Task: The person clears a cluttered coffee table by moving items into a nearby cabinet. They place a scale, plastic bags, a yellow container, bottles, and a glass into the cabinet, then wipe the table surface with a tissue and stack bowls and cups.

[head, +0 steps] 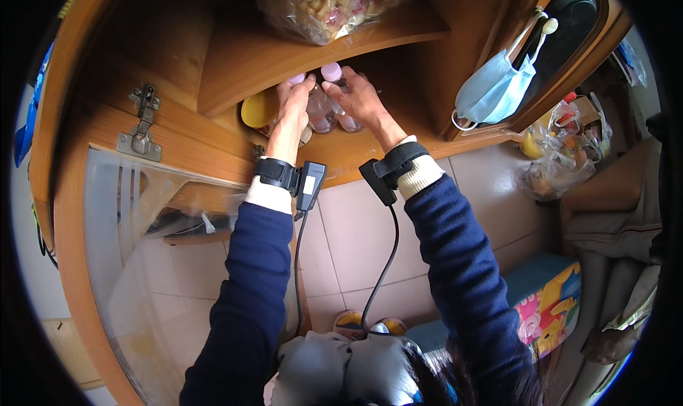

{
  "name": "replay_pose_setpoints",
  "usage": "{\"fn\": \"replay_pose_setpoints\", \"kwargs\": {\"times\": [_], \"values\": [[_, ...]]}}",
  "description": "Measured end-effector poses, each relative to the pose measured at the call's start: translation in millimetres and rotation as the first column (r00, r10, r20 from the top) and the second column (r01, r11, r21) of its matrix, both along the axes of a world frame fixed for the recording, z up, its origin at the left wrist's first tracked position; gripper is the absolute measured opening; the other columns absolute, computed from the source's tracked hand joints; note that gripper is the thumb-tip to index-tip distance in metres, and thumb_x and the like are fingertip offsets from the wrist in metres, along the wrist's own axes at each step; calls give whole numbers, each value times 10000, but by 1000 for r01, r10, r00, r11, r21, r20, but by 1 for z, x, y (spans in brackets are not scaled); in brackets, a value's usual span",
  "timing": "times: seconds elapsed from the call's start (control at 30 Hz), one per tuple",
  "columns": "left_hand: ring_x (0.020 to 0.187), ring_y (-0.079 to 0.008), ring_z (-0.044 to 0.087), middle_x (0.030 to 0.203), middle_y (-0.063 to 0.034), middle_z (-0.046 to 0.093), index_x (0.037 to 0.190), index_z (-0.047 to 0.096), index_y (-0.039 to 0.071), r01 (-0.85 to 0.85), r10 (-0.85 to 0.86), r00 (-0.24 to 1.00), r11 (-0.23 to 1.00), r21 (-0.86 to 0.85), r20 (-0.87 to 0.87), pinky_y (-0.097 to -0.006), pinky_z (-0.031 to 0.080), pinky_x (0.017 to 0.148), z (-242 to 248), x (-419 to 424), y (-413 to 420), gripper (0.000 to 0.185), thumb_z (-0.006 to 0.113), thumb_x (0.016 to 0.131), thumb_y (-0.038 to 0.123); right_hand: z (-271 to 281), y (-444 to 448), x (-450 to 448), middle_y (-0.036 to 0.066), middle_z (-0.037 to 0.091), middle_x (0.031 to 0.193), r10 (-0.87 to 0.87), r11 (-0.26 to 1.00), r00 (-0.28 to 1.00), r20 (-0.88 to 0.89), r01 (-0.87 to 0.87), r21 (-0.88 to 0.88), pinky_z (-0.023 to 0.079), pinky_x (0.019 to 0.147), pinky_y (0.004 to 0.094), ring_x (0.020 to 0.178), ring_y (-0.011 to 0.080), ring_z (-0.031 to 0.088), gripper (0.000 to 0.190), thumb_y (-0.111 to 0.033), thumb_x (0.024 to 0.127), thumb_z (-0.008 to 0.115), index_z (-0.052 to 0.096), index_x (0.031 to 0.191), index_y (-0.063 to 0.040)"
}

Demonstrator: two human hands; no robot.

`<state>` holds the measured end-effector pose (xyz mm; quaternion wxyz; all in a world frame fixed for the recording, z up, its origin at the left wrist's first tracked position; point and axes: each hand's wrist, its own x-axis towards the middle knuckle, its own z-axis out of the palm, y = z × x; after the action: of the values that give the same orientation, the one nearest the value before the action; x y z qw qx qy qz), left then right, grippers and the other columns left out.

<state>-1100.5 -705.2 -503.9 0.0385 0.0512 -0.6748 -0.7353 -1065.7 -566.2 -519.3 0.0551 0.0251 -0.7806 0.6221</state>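
Both hands reach onto the lower shelf of a wooden cabinet (341, 163). My left hand (294, 99) has its fingers around the top of a clear plastic bottle with a pink cap (296, 78). My right hand (360, 96) grips another clear bottle by its upper part, just below its pink cap (331, 71). A further clear bottle body (320, 111) shows between the hands; which cap belongs to it is unclear. Left of my left hand, a container with a yellow lid (260, 109) is partly covered by the wrist.
A bag of packaged snacks (336, 6) lies on the shelf above. The glass cabinet door (160, 267) stands open at left. A blue face mask (493, 88) hangs at right. Plastic bags of fruit (565, 150) sit on the tiled floor near a patterned stool (549, 310).
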Motion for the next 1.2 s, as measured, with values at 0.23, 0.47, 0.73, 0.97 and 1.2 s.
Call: {"fn": "replay_pose_setpoints", "kwargs": {"times": [0.23, 0.47, 0.73, 0.97, 1.2], "values": [[1072, -241, 542, 1155, -159, 563, 1333, 364, -15, -331, 173, 916, 835, -439, -363, -349, 409, 948, -46, 33, 4, 598, 661, 820, 60, -56, -11, 0, 266, 494, 1189, -72, 995, 996, -49, 68, -73, 429, 935, 426, 1107, 412, 491, 729, -282, 731, 761, 377, 1306, -51], [1213, -179, 403, 1279, -103, 461, 1300, 406, 38, -118, 29, 979, 886, 448, 200, -320, 324, 1014, -111, 73, 16, 493, 634, 889, 187, -107, -11, 20, 204, 564, 1191, -192, 969, 979, 63, 179, 171, 404, 958, 441, 1141, 431, 461, 700, -274, 746, 743, 389, 1312, -62], [1205, -253, 443, 1320, -122, 447, 1348, 342, 42, -109, -50, 976, 727, 677, 210, -351, 375, 1037, -127, 32, 2, 621, 566, 899, 408, -131, -34, 6, 194, 601, 1156, -294, 948, 955, 44, 286, 139, 345, 1011, 438, 1129, 455, 467, 712, -294, 787, 683, 353, 1368, -49], [1227, -269, 415, 1330, -119, 430, 1354, 333, 64, -152, 18, 977, 764, 627, 215, -357, 353, 1062, -126, 11, -1, 608, 547, 907, 416, -136, -35, -11, 265, 517, 1232, -164, 981, 984, 77, 154, 116, 301, 1058, 417, 1201, 480, 415, 783, -288, 811, 654, 251, 1420, -5], [1171, -235, 431, 1240, -106, 459, 1308, 366, 29, -171, -68, 934, 778, 605, 352, -335, 368, 1000, -131, 32, 1, 564, 536, 928, 409, -111, -30, 19, 358, 326, 1341, -156, 987, 947, 279, 159, 12, 369, 1021, 408, 1203, 494, 401, 715, -289, 821, 649, 303, 1371, 9]]}}
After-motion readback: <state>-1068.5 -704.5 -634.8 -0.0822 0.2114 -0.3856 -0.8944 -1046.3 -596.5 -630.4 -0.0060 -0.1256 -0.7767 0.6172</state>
